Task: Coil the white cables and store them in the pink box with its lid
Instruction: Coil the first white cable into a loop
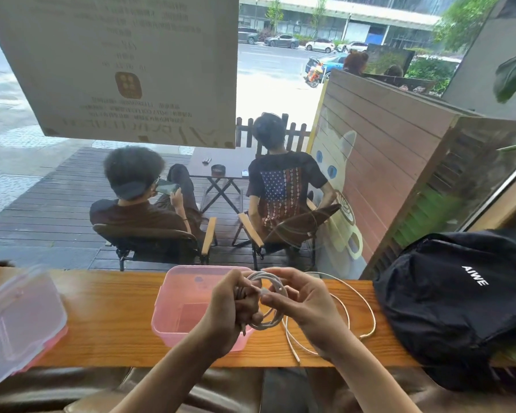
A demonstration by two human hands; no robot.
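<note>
At a narrow wooden counter (116, 317) facing a street window, a person winds a white cable over an open pink box (188, 305), whose lid (18, 320) lies well apart at the counter's left end. A black backpack (456, 299) sits at the right end.

The likeliest trouble appears to be the loose second cable (352, 311), which sprawls on the counter just beside the right wrist, one end reaching toward the near edge; a sweep of the forearm could snag it or drag it off the counter. The coil (276, 305) itself could also spring open if either pinch slackens before it goes into the box, since nothing ties its loops together.

The left hand (233, 305) is clenched around one side of the coil, fingers curled tight over the gathered loops, above the box's right rim. The right hand (301, 299) is half closed, thumb and fingertips (268, 299) pinching the cable at the coil's centre, apparently near a plug, though that detail is too blurred to confirm.
</note>
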